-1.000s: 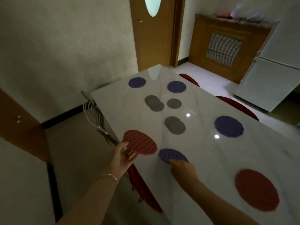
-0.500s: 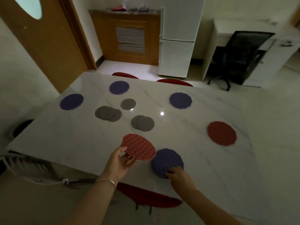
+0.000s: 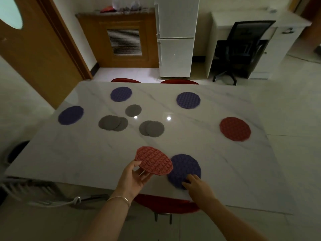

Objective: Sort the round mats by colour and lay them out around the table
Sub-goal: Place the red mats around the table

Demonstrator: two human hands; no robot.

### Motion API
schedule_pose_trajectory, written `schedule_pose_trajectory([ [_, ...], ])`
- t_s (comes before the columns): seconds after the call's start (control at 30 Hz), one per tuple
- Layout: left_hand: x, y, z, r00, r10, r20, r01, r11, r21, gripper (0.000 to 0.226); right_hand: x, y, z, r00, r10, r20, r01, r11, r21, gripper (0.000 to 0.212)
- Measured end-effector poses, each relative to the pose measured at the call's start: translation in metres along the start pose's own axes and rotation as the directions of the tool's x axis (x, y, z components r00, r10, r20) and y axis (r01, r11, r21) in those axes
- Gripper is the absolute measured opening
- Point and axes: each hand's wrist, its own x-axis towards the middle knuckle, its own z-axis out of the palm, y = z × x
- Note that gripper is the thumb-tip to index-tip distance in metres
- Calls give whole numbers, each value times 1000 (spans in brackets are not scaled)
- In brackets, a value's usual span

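My left hand (image 3: 134, 178) holds a red round mat (image 3: 153, 160) by its near edge, lifted a little above the marble table (image 3: 217, 162). My right hand (image 3: 199, 186) rests with its fingertips on a purple mat (image 3: 186, 168) lying flat at the table's near edge, partly under the red one. Three more purple mats lie farther off: at the left (image 3: 70, 115), the far left (image 3: 121, 94) and the far right (image 3: 188, 100). A second red mat (image 3: 235, 129) lies at the right. Several grey mats (image 3: 151, 128) sit in the middle, some overlapping.
Red chairs stand at the near edge (image 3: 166, 203) and the far edge (image 3: 178, 82). A metal chair (image 3: 34, 192) is at the near left corner. Beyond the table are a white fridge (image 3: 175, 37), a wooden door (image 3: 34, 40) and a black office chair (image 3: 243, 49).
The view has swung right along the table and steadied. The red mat in my left hand has shifted right and now overlaps the purple mat, which my right hand still touches.
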Motion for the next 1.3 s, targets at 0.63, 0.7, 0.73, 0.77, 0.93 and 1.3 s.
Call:
schedule_pose_trajectory([
  [0.63,10,21,7,995,-42,94,42,999,-8,44,32,-48,-91,861,176,-476,54,901,430,45],
  [0.7,11,28,9,995,-25,95,25,1000,2,47,42,-61,-108,873,73,-483,149,902,406,54],
  [0.73,11,32,10,995,-19,100,19,1000,-1,48,47,-66,-113,872,29,-488,186,904,386,57],
  [0.77,12,36,10,994,-12,106,13,1000,-6,49,53,-70,-116,866,-11,-500,218,909,356,58],
  [0.93,17,61,5,997,31,77,-30,1000,-6,47,82,-77,-122,859,-107,-501,295,903,312,52],
  [1.3,37,142,-42,981,123,-148,-137,987,-87,22,160,-118,-119,920,-10,-392,255,776,577,47],
])
